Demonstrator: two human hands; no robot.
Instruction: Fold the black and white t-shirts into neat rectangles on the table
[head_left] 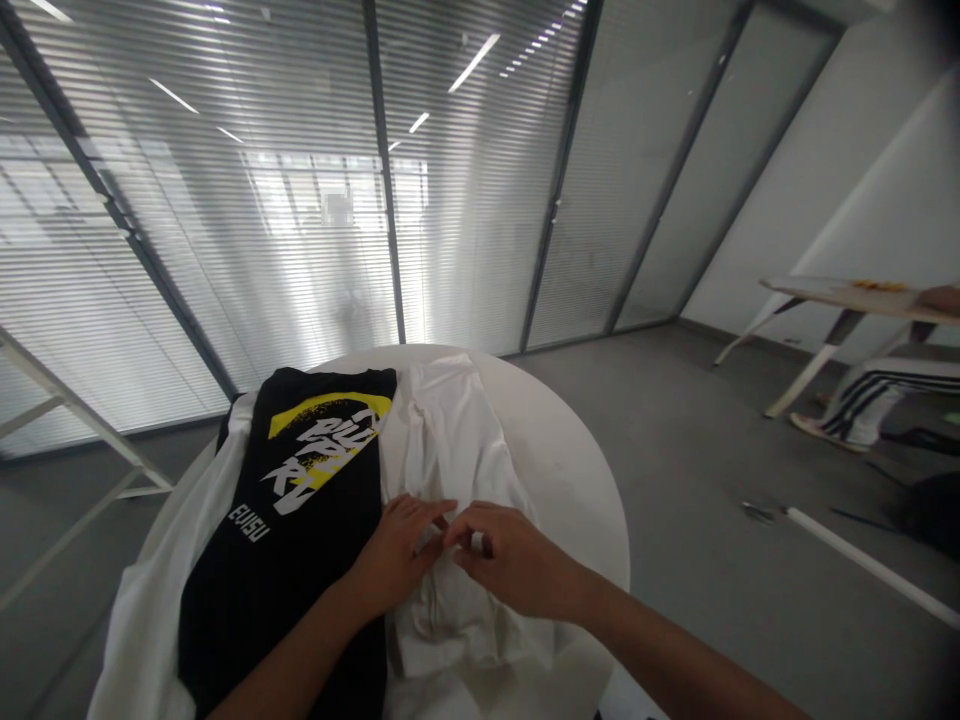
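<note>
Left hand (397, 560) | right hand (510, 560) | fingertips pinching white garment (450, 440) beneath them | black shirt (300, 500) just left

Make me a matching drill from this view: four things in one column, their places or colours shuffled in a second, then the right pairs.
Things:
1. black T-shirt
2. white garment
3. left hand
4. round table

Descriptions:
A. white, bears both garments
B. yellow and white print, lies left of the white cloth
C. pinches the white cloth, fingertips meeting the right hand
D. crumpled, lies right of the black one

Pairs: 1-B, 2-D, 3-C, 4-A
</note>
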